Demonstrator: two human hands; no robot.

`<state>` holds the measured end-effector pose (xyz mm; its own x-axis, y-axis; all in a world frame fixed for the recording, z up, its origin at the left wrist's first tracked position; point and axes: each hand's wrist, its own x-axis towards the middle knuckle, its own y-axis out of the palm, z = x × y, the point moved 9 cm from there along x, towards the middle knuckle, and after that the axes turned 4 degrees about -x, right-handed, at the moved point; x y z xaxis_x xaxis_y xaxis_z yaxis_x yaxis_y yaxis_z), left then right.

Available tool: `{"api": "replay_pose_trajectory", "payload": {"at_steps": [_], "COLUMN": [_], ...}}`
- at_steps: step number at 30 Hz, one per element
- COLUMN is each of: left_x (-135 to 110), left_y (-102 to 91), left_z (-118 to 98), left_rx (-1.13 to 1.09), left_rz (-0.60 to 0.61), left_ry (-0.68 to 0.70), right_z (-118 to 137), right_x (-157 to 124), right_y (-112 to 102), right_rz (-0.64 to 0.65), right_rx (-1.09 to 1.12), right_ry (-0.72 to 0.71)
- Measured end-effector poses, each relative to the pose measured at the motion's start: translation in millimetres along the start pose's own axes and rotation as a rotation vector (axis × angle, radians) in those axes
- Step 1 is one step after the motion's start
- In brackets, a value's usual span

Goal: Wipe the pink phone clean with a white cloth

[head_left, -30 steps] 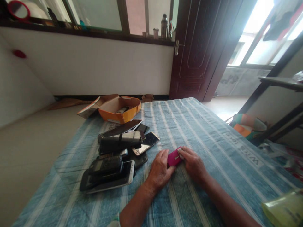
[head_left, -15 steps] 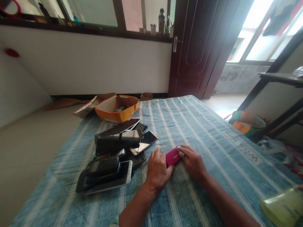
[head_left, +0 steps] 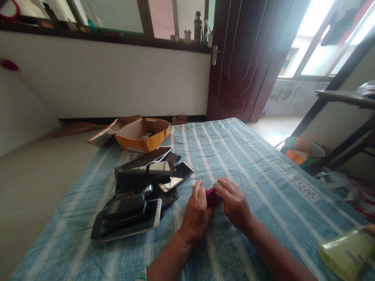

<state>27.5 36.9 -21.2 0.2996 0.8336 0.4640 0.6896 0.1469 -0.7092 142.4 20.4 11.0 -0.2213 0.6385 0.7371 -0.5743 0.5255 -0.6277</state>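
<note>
A magenta mobile phone (head_left: 212, 197) is between my hands, its broad face partly covered by fingers. My left hand (head_left: 195, 214) is closed around its left end. At its right end, the fingers of my right hand (head_left: 235, 202) press a small whitish wad, like tissue or cloth (head_left: 216, 185), against the phone. To the left lies a heap of several old phones. It includes a white-edged smartphone (head_left: 158, 212), a gold-and-black smartphone (head_left: 177, 177), and a bulky black device (head_left: 125, 205) on top.
Everything lies on a blue striped cloth (head_left: 249, 171) covering the table. An open orange box (head_left: 143, 142) with some items inside stands at the far left. A translucent yellow container (head_left: 342, 251) is at the right front. Behind are a brown door (head_left: 234, 62) and a dark shelf (head_left: 345, 97).
The phone has tilted, so its lettered face no longer shows plainly. My right hand has shifted left over it with the whitish wad. The left hand keeps its grip.
</note>
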Motion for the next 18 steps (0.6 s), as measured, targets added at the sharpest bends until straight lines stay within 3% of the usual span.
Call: {"api": "replay_pose_trajectory", "payload": {"at_steps": [5, 13, 18], "left_x": [-1, 1, 1], "left_y": [-6.5, -15.8, -17.1], "left_z": [-9, -13, -12], "left_rx": [-0.021, -0.057, -0.053], "left_rz": [-0.004, -0.083, -0.094], "left_ry": [0.072, 0.088, 0.082], "right_z": [30, 12, 29], "right_x": [7, 12, 12], "right_y": [0, -14, -9], "right_rz": [0.070, 0.047, 0.087], "right_rx": [0.004, -0.073, -0.016], "right_ry": [-0.122, -0.039, -0.072]}}
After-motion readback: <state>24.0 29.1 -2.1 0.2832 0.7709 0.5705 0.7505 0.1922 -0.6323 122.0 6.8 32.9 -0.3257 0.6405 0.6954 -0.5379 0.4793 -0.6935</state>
